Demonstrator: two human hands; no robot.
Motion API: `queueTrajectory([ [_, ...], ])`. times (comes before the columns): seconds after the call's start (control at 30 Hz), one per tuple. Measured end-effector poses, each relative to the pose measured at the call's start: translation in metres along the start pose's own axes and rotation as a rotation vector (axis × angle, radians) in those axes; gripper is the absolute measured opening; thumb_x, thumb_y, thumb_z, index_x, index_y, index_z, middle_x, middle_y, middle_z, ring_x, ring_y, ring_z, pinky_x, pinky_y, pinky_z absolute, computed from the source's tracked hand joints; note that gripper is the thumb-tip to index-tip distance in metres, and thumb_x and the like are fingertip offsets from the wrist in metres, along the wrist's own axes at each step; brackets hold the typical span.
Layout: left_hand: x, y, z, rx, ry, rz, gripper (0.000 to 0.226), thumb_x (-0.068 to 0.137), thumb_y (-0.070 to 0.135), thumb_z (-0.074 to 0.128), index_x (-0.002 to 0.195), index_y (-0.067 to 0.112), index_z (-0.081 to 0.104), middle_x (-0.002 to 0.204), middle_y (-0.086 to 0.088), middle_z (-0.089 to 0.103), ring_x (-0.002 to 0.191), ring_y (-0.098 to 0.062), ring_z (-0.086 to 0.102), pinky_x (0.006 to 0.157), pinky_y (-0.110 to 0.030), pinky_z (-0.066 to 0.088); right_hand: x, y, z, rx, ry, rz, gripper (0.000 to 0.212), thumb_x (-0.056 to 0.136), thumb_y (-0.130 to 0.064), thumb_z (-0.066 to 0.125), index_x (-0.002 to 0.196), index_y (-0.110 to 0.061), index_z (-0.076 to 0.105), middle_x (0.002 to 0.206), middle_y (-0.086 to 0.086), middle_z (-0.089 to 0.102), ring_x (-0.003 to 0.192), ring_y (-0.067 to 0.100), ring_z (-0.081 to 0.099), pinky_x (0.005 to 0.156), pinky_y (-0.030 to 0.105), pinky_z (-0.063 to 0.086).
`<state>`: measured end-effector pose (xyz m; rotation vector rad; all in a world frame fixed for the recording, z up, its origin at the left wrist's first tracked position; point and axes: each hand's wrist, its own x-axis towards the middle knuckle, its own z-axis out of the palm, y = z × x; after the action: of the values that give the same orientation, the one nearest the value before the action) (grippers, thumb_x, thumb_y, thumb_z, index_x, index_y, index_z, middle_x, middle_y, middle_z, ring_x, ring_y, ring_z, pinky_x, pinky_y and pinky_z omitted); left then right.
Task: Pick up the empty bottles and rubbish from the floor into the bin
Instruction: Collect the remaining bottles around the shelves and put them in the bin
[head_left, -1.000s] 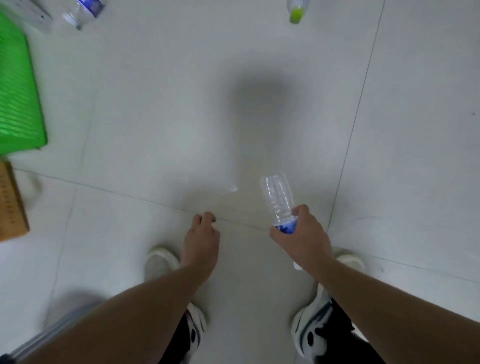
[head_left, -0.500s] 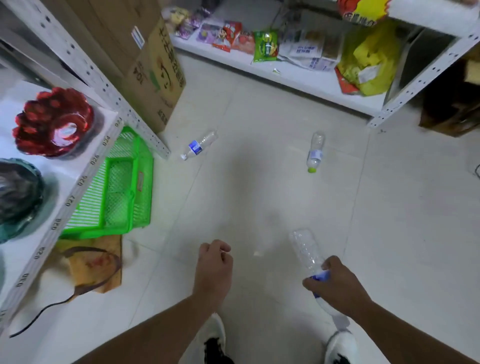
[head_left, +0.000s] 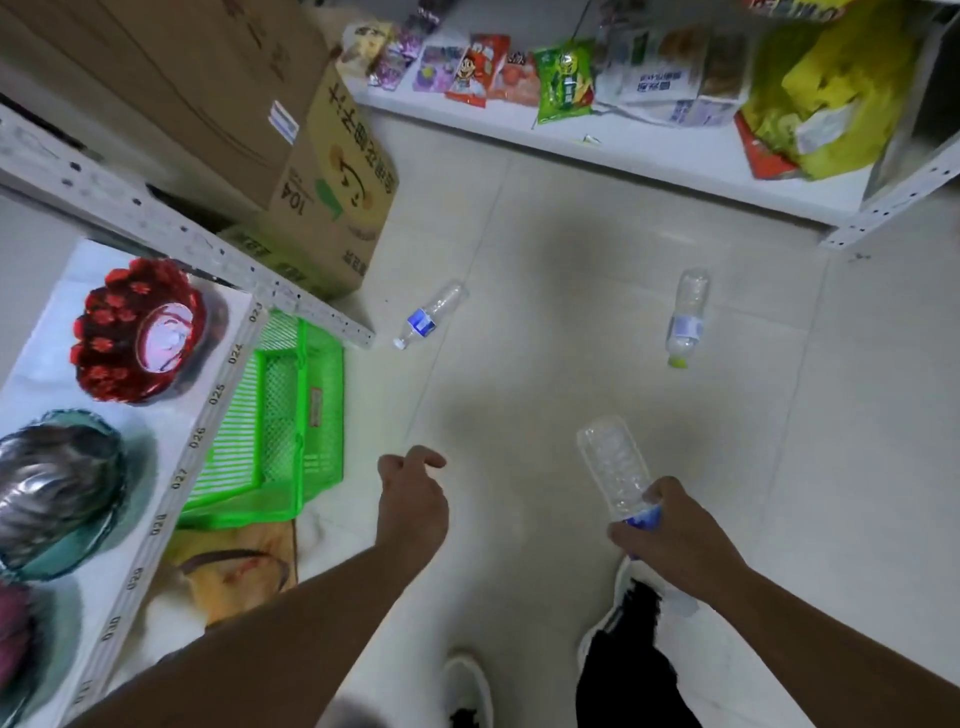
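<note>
Since the view lifted from bare floor, right hand (head_left: 675, 540) grips one bottle (head_left: 615, 470), left hand (head_left: 413, 499) loosely curled, empty; two bottles on floor at 11 (head_left: 428, 315) and 1 o'clock (head_left: 687, 317); bin unseen.

So the clear plastic bottle with a blue label (head_left: 429, 315) lies on the pale tiled floor (head_left: 571, 322) at about 11 o'clock, just beside the brown cardboard box (head_left: 332, 192). The clear bottle with a green cap (head_left: 687, 318) lies at 1 o'clock, well apart from it. The green plastic basket (head_left: 280, 421) sits at 9 o'clock, under the white metal shelf (head_left: 156, 467). Snack packets (head_left: 563, 78) line the far shelf at 12.
</note>
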<state>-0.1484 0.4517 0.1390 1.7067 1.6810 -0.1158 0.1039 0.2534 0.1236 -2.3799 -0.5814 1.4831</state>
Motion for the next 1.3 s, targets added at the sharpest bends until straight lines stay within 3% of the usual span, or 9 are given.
queueTrajectory([
  [0.2,0.046,0.034,0.011,0.066,0.061,-0.052,0.013,0.1,0.021,0.058,0.111,0.028,0.059,0.115,-0.003,0.045,0.076,-0.028,0.057,0.082,-0.043,0.051,0.047,-0.027,-0.042,-0.075,-0.073,0.054,0.062,0.082,-0.047,0.087,0.122,-0.023,0.048,0.1,-0.009,0.062,0.085,0.008,0.064,0.065,0.029,0.048],
  [0.33,0.087,0.054,0.004,0.074,-0.018,-0.061,0.026,0.093,0.033,0.063,0.119,0.032,0.056,0.121,0.002,0.045,0.083,-0.027,0.062,0.078,-0.035,0.043,0.07,-0.061,-0.054,-0.07,-0.064,0.104,0.061,0.086,-0.045,0.087,0.125,-0.02,0.047,0.102,-0.003,0.062,0.09,0.018,0.066,0.077,0.037,0.051],
  [0.5,0.188,0.07,-0.003,0.092,-0.1,-0.022,0.051,0.084,0.047,0.069,0.132,0.039,0.052,0.133,0.006,0.046,0.099,-0.026,0.068,0.08,-0.034,0.045,0.117,-0.1,-0.056,-0.046,-0.038,0.146,0.06,0.084,-0.046,0.089,0.123,-0.021,0.051,0.101,-0.003,0.062,0.09,0.018,0.066,0.074,0.035,0.048],
  [0.63,0.287,0.059,0.0,0.26,-0.038,0.067,0.066,0.084,0.046,0.074,0.144,0.038,0.048,0.139,0.001,0.044,0.102,-0.032,0.068,0.079,-0.036,0.046,0.182,-0.117,-0.032,-0.044,0.091,0.083,0.06,0.082,-0.049,0.089,0.122,-0.028,0.05,0.093,-0.01,0.065,0.078,0.007,0.066,0.06,0.02,0.044],
  [0.77,0.379,0.027,0.034,0.332,-0.013,0.11,0.068,0.087,0.031,0.077,0.149,0.033,0.047,0.139,-0.005,0.044,0.099,-0.039,0.069,0.076,-0.036,0.043,0.27,-0.116,0.021,0.008,0.113,0.116,0.063,0.075,-0.056,0.09,0.118,-0.031,0.051,0.089,-0.01,0.065,0.073,0.004,0.061,0.056,0.021,0.041],
  [0.9,0.467,-0.013,0.084,0.36,-0.077,0.15,0.093,0.088,0.03,0.084,0.163,0.037,0.031,0.153,-0.004,0.039,0.102,-0.038,0.07,0.085,-0.039,0.053,0.373,-0.115,0.067,0.023,0.143,0.081,0.063,0.077,-0.055,0.09,0.119,-0.033,0.048,0.089,-0.016,0.061,0.071,0.002,0.058,0.054,0.02,0.039],
  [1.0,0.514,-0.038,0.118,0.347,-0.077,0.109,0.094,0.089,0.029,0.083,0.165,0.035,0.027,0.152,-0.01,0.047,0.11,-0.038,0.068,0.086,-0.037,0.049,0.434,-0.117,0.083,-0.02,0.132,0.023,0.06,0.078,-0.058,0.086,0.118,-0.036,0.047,0.086,-0.02,0.059,0.068,0.0,0.059,0.05,0.016,0.039],
  [1.13,0.517,-0.047,0.124,0.414,0.067,0.046,0.062,0.088,0.035,0.079,0.139,0.027,0.046,0.121,-0.013,0.062,0.103,-0.045,0.068,0.077,-0.04,0.042,0.462,-0.121,0.068,-0.078,0.122,-0.013,0.059,0.077,-0.058,0.085,0.118,-0.033,0.05,0.083,-0.018,0.064,0.071,0.006,0.065,0.055,0.025,0.046],
  [1.3,0.421,-0.017,0.079,0.268,0.002,-0.058,0.06,0.083,0.043,0.079,0.132,0.031,0.047,0.108,-0.001,0.061,0.094,-0.038,0.068,0.074,-0.038,0.045,0.401,-0.157,0.022,-0.134,0.096,0.007,0.061,0.077,-0.06,0.085,0.119,-0.034,0.05,0.094,-0.017,0.062,0.077,0.008,0.063,0.059,0.027,0.044],
])
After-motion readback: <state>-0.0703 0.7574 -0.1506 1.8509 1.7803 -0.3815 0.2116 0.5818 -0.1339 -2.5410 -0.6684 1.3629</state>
